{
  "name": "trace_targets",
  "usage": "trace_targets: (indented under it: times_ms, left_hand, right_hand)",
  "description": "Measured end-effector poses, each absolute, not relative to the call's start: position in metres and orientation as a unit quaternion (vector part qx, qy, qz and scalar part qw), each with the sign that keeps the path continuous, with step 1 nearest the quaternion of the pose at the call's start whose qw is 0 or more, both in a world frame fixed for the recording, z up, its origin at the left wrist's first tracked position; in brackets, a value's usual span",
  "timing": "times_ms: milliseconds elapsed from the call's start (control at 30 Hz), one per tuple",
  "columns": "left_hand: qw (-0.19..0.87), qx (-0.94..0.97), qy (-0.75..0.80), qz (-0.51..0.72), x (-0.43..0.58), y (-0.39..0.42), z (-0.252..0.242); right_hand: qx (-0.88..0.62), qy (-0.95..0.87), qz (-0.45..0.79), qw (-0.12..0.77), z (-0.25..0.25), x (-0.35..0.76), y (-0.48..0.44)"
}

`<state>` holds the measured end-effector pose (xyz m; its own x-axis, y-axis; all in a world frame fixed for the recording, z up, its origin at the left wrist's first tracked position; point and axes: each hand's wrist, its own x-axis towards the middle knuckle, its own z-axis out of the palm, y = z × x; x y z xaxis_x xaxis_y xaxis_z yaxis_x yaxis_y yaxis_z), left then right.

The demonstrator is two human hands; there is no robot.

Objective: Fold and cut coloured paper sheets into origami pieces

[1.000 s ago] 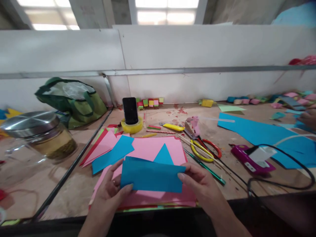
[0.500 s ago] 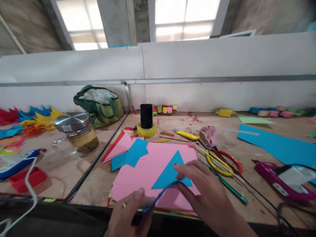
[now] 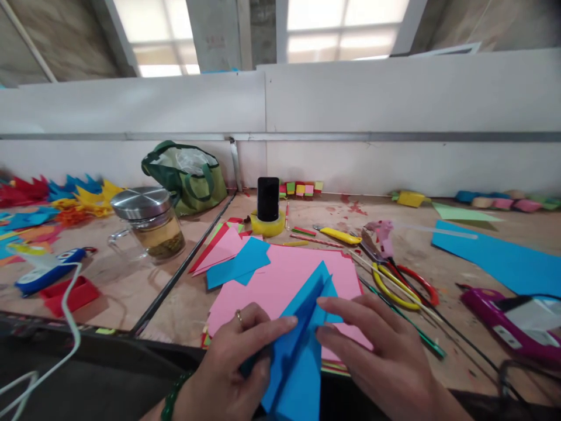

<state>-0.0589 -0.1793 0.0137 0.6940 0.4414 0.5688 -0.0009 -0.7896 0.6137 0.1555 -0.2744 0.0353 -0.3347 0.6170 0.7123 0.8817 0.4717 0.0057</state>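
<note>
My left hand (image 3: 236, 356), with a ring and a green bead bracelet, grips a creased sheet of blue paper (image 3: 302, 362) near the table's front edge, its index finger lying along the fold. My right hand (image 3: 381, 345) is at the sheet's right side, fingertips pressed on its edge. The sheet stands partly open along a lengthwise crease. Behind it, a blue paper triangle (image 3: 335, 292), mostly covered, lies on a stack of pink paper (image 3: 289, 269). More blue paper pieces (image 3: 241, 261) rest on the stack's left corner.
Right of the stack lie scissors (image 3: 405, 286), a yellow cutter (image 3: 342, 235), a green stick (image 3: 427, 339) and a purple glue gun (image 3: 508, 324) with its cable. Behind stands a phone (image 3: 268, 199) on a yellow tape roll (image 3: 268, 227). A lidded glass mug (image 3: 155, 234) is at left.
The blue sheet has turned from nearly edge-on to an upright fold with its faces showing. My left hand has moved up and right, and the view has shifted slightly.
</note>
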Motion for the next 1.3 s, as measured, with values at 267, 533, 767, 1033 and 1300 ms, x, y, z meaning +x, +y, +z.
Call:
trace_targets:
  times_ms: [267, 533, 767, 1033, 1300]
  left_hand:
    - [0.166, 0.943, 0.187, 0.220, -0.072, -0.170, 0.000]
    - [0.126, 0.977, 0.151, 0.082, -0.063, -0.151, -0.011]
    - [0.181, 0.973, 0.122, 0.078, -0.040, -0.154, -0.011]
    - [0.312, 0.936, 0.134, 0.091, -0.033, -0.155, -0.009]
    - [0.406, 0.852, 0.281, 0.175, -0.022, -0.149, -0.025]
  right_hand:
    - [-0.515, -0.733, -0.053, 0.441, 0.001, 0.172, -0.283]
    - [-0.650, -0.642, -0.002, 0.407, -0.038, 0.195, -0.292]
    - [-0.620, -0.717, -0.115, 0.298, -0.047, 0.214, -0.299]
    - [-0.584, -0.767, 0.002, 0.266, -0.050, 0.223, -0.301]
    - [-0.667, -0.656, 0.177, 0.305, -0.029, 0.218, -0.300]
